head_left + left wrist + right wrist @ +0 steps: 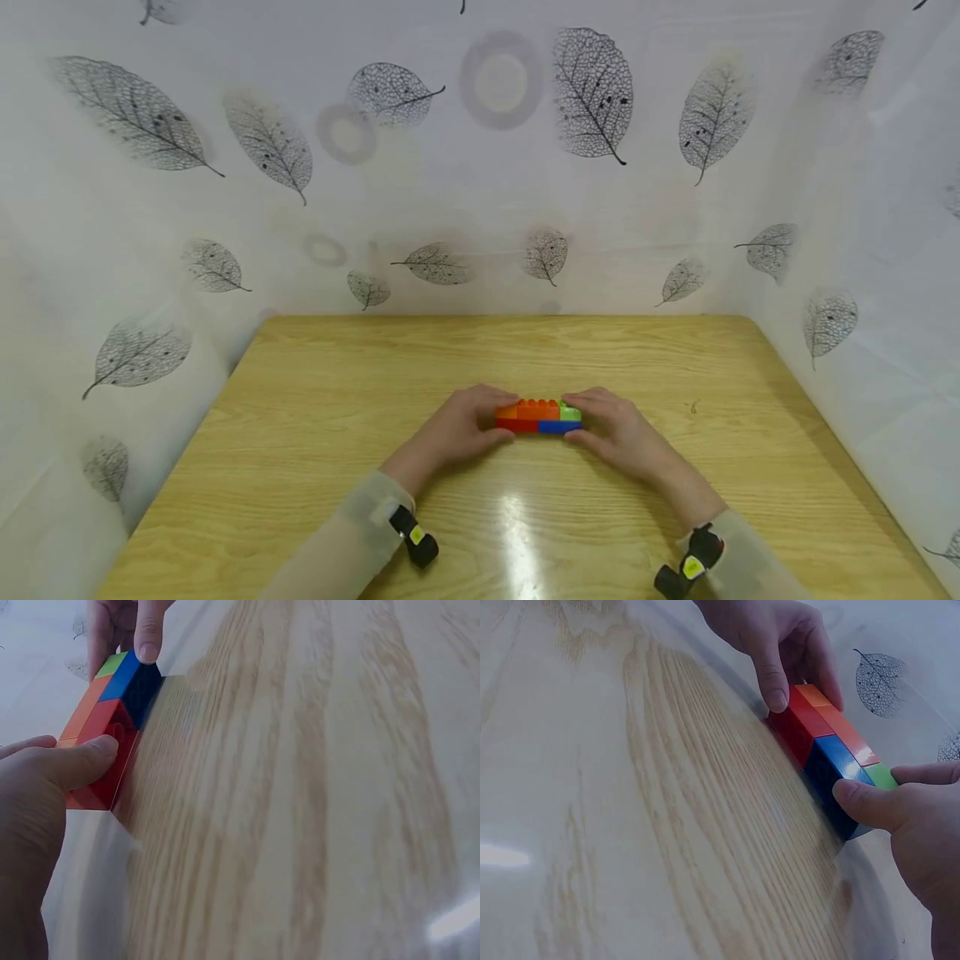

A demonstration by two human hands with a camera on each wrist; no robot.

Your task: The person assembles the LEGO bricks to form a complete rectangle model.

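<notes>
The brick block (538, 417) lies flat on the worktop (315, 467), long axis left-right; left hand (457, 429) and right hand (618, 433) pinch its ends.

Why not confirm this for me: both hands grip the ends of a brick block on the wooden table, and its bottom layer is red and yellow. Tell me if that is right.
Not quite. The left hand and right hand do grip the ends of the brick block on the wooden table, but its bottom layer is red and blue, not red and yellow. The right wrist view shows the blue brick plainly.
</notes>
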